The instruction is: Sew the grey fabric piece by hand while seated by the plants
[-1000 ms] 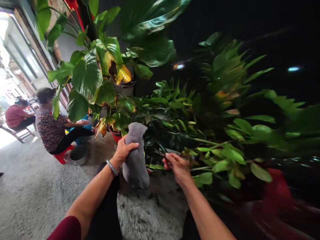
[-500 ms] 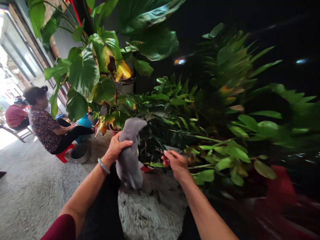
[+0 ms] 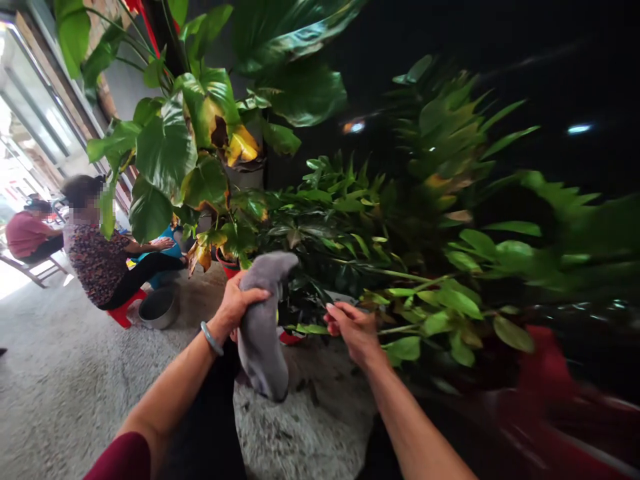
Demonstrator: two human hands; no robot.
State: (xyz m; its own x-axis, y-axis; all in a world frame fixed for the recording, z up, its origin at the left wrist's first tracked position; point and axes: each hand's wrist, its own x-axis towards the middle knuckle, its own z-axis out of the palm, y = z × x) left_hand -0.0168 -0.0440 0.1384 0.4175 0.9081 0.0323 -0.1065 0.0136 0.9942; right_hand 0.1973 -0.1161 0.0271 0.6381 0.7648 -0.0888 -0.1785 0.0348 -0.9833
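My left hand (image 3: 239,301), with a pale bangle at the wrist, grips a soft grey fuzzy piece of cloth (image 3: 263,333). The thumb lies across its front and the other fingers are mostly hidden behind it. Its upper end bends over to the right, and the lower end hangs rounded above the floor. To the right of it, my right hand (image 3: 353,328) is closed in a pinch, thumb against the forefinger. What sits in that pinch is too small to make out. Green leaves (image 3: 310,329) lie close beside and behind the right hand.
Big-leaved potted plant (image 3: 167,143) stands ahead on the left; dense foliage (image 3: 345,200) fills the middle and right. A person (image 3: 95,257) sits on a red stool (image 3: 124,310) beside a grey basin (image 3: 159,308); another person (image 3: 33,230) sits farther back. A red object (image 3: 545,367) stands lower right.
The grey cloth has tilted, its lower end swinging down and slightly right, with my left hand still gripping it. My right hand keeps its pinch in nearly the same place. The view shifted slightly.
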